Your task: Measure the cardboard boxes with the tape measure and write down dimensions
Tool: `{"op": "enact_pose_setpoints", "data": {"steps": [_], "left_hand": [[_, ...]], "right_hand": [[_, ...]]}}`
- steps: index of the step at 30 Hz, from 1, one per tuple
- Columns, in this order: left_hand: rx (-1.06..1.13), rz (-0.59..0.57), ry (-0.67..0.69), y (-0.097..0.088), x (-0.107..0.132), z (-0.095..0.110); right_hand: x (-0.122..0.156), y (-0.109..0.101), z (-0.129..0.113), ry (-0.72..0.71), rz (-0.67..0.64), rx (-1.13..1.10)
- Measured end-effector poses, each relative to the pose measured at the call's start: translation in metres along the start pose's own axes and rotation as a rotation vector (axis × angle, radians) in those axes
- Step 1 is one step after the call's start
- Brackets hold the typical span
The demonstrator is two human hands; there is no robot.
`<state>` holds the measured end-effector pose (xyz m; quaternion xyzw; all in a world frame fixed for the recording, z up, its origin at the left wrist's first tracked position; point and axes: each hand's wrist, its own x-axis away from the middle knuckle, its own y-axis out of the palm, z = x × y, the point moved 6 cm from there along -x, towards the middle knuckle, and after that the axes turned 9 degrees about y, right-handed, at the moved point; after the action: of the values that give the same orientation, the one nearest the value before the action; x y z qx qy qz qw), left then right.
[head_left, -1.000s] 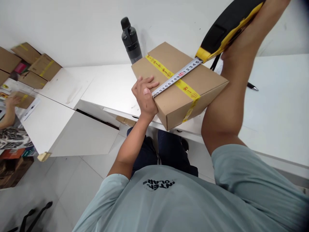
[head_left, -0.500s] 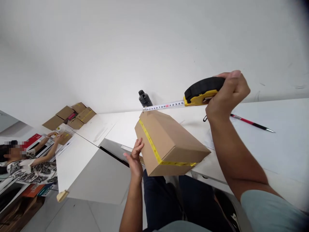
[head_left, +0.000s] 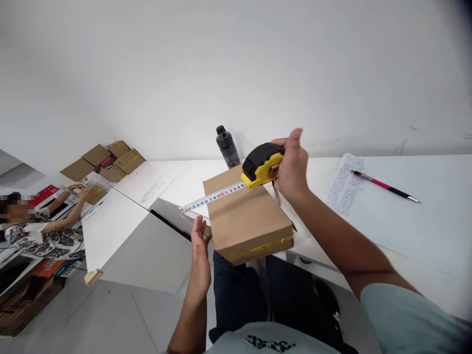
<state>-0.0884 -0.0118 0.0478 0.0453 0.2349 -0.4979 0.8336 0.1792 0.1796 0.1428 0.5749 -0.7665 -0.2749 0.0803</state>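
In the head view, a closed cardboard box [head_left: 247, 216] sits at the table's front edge above my legs, a strip of yellow tape along its near side. My right hand [head_left: 294, 164] is wrapped round a black and yellow tape measure [head_left: 262, 165]. Its white blade [head_left: 206, 198] is pulled out to the left over the box top, and the hooked end sticks out past the box's left edge. My left hand [head_left: 201, 255] is upright by the box's left side, fingers stretched out; whether it touches the cardboard I cannot tell.
Behind the box stands a dark water bottle [head_left: 227, 147]. A handwritten sheet [head_left: 341, 189] and a red and black pen [head_left: 385, 186] lie to the right. Several cardboard boxes [head_left: 98, 155] are stacked at the far left, near another person [head_left: 47, 231] handling a small box.
The box has turned so its broad face is up. My right hand brought the tape measure left and down over it, and my left hand's fingers straightened beside it.
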Motion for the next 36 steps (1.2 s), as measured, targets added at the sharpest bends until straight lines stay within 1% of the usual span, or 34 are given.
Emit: {"op": "enact_pose_setpoints", "data": {"steps": [2, 4, 6, 8, 9, 12, 14, 17, 20, 22, 23, 24, 26, 28, 29, 30, 31, 33, 34, 36], "left_hand": [[-0.152, -0.045, 0.215, 0.006, 0.005, 0.025], [-0.383, -0.121, 0.404, 0.019, 0.017, 0.046], [-0.641, -0.152, 0.531, 0.032, 0.029, 0.062], [-0.835, -0.184, 0.603, 0.043, 0.036, 0.077], [-0.891, -0.227, 0.622, 0.049, 0.037, 0.084], [-0.951, -0.396, 0.667, 0.071, 0.032, 0.104], [-0.993, -0.434, 0.694, 0.086, 0.024, 0.112], [-1.093, -0.452, 0.666, 0.108, 0.007, 0.110], [-1.146, -0.474, 0.626, 0.122, -0.004, 0.100], [-1.144, -0.484, 0.610, 0.123, -0.008, 0.096], [-1.132, -0.491, 0.599, 0.122, -0.010, 0.094], [-1.109, -0.497, 0.587, 0.121, -0.012, 0.093], [-1.031, -0.514, 0.560, 0.118, -0.017, 0.091], [-0.948, -0.526, 0.534, 0.118, -0.022, 0.086], [-0.917, -0.529, 0.524, 0.118, -0.026, 0.083], [-0.898, -0.532, 0.516, 0.118, -0.029, 0.080], [-0.890, -0.530, 0.511, 0.118, -0.033, 0.076], [-0.889, -0.516, 0.514, 0.118, -0.042, 0.069], [-0.893, -0.506, 0.522, 0.117, -0.046, 0.066], [-0.903, -0.487, 0.542, 0.117, -0.057, 0.062]], "right_hand": [[-0.004, 0.010, 0.021, 0.116, -0.087, 0.080], [-0.009, 0.015, 0.037, 0.156, -0.147, 0.170], [-0.013, 0.018, 0.048, 0.184, -0.197, 0.268], [-0.016, 0.021, 0.054, 0.207, -0.256, 0.376], [-0.016, 0.022, 0.055, 0.204, -0.290, 0.438], [-0.017, 0.025, 0.052, 0.156, -0.386, 0.612], [-0.017, 0.025, 0.051, 0.144, -0.434, 0.685], [-0.022, 0.024, 0.050, 0.128, -0.489, 0.695], [-0.029, 0.025, 0.055, 0.159, -0.584, 0.588], [-0.034, 0.026, 0.063, 0.227, -0.642, 0.494], [-0.037, 0.026, 0.068, 0.263, -0.651, 0.450], [-0.040, 0.025, 0.073, 0.290, -0.633, 0.417], [-0.046, 0.018, 0.082, 0.328, -0.524, 0.410], [-0.050, 0.008, 0.089, 0.366, -0.382, 0.480], [-0.051, 0.004, 0.091, 0.389, -0.333, 0.524], [-0.050, 0.002, 0.092, 0.408, -0.313, 0.553], [-0.049, 0.001, 0.092, 0.423, -0.318, 0.571], [-0.041, 0.005, 0.089, 0.407, -0.381, 0.594], [-0.037, 0.010, 0.088, 0.375, -0.424, 0.613], [-0.027, 0.021, 0.084, 0.262, -0.501, 0.670]]}}
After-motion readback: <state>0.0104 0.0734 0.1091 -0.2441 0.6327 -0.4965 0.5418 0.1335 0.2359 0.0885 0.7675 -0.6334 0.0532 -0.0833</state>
